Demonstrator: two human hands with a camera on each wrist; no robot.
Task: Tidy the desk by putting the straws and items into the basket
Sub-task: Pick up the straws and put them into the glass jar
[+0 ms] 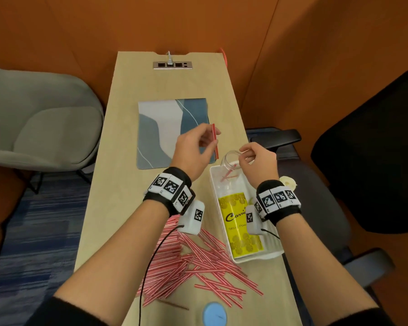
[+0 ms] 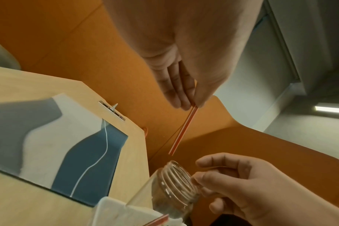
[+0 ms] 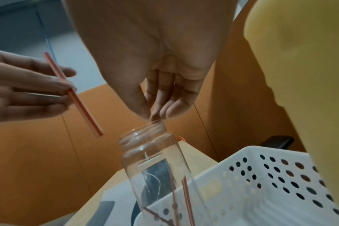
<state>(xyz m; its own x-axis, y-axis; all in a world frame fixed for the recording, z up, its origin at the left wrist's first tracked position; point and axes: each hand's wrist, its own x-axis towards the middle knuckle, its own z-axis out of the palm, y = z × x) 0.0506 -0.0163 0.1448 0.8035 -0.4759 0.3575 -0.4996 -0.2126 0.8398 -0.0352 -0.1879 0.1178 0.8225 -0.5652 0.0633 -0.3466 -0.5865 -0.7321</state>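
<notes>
My left hand (image 1: 213,137) pinches one red-and-white striped straw (image 1: 215,142) upright above the desk, just left of a clear glass jar (image 1: 231,160). In the left wrist view the straw (image 2: 182,130) points down toward the jar's threaded mouth (image 2: 174,175). My right hand (image 1: 244,155) holds the jar by its rim (image 3: 155,122). The jar stands tilted in the far end of the white perforated basket (image 1: 259,256), with a few straws inside it. A big pile of the same straws (image 1: 198,262) lies on the desk near me.
A yellow printed pouch (image 1: 238,227) lies in the basket. A blue-grey placemat (image 1: 160,132) covers the desk's middle and a blue round lid (image 1: 214,314) sits at the near edge. A thin brown stick (image 1: 172,304) lies by the pile. Chairs flank the narrow desk.
</notes>
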